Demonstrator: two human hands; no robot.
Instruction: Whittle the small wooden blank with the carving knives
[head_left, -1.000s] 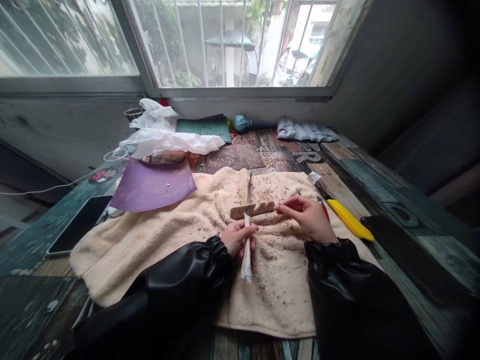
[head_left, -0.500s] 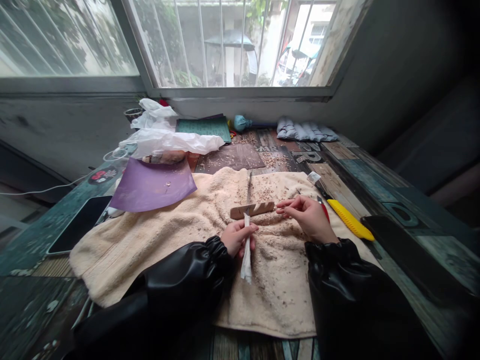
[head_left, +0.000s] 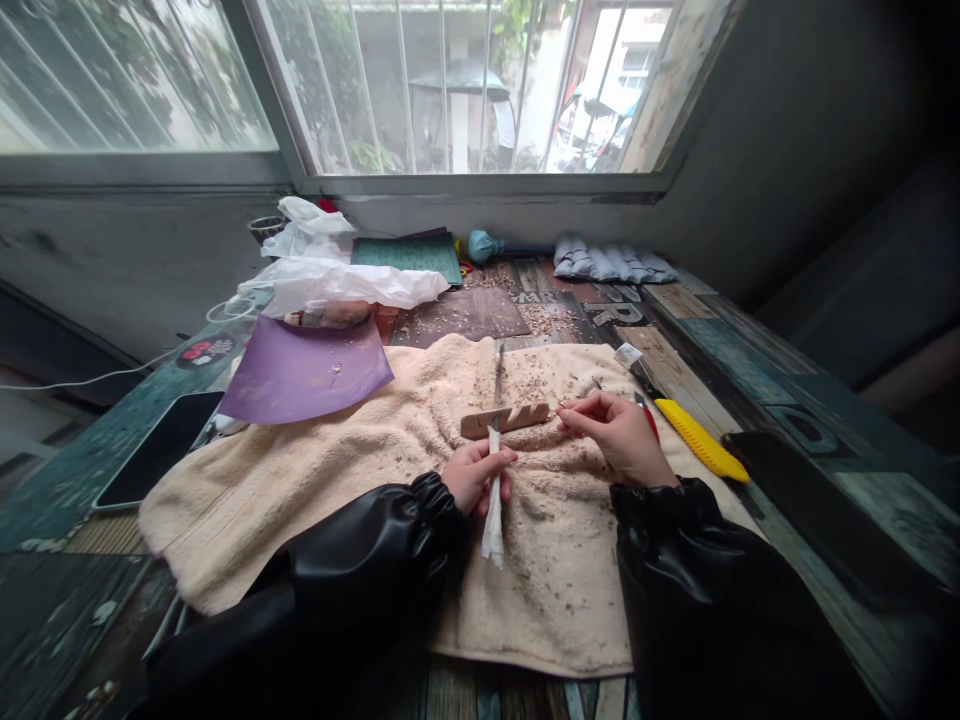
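My left hand is closed around the white-wrapped handle of a thin dark blade. The blade points away from me, across a flat brown piece of wood with slanted pale cuts in its right part. Just off that wood's right end, my right hand has thumb and fingertips pinched together; anything between them is too small to make out. Beneath both hands a beige towel lies rumpled, sprinkled with wood chips.
A yellow-handled utility knife and a dark phone-like slab lie on the right. To the left are a curved purple sheet and a black tablet. White plastic bags and a green mat sit toward the window.
My right hand's fingertips have shifted slightly to the right, away from the wood's end. The left hand, blade and wood look unmoved.
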